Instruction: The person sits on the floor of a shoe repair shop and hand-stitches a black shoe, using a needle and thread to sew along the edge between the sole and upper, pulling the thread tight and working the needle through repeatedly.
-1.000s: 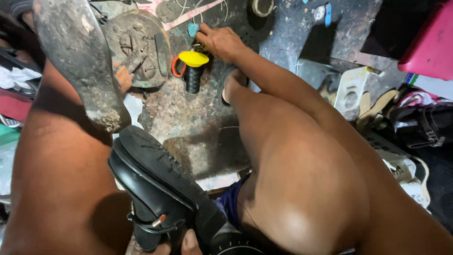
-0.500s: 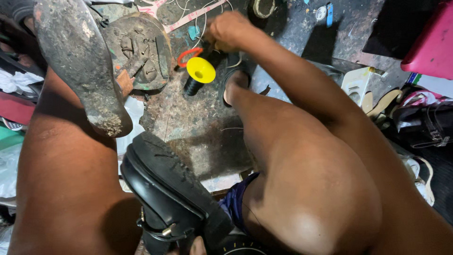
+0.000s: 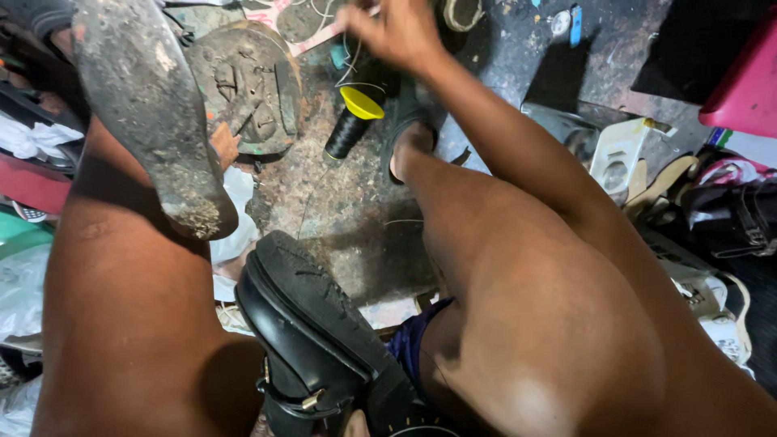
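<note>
A cluttered, stained workshop floor (image 3: 340,210) spreads below the seated person. Near its far edge the right hand (image 3: 396,32) pinches thin pale thread (image 3: 353,61), which appears to run to the black spool with a yellow cone top (image 3: 350,121) lying just below. The left hand is barely visible under the black shoe (image 3: 316,340) at the near edge; its grip cannot be told. A sharp tug might tip the spool or snag thread on the worn round tool (image 3: 243,89) beside it

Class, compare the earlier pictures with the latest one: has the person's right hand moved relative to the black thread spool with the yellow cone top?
Yes. The right hand has risen from beside the black thread spool with the yellow cone top toward the frame's top edge.
</note>
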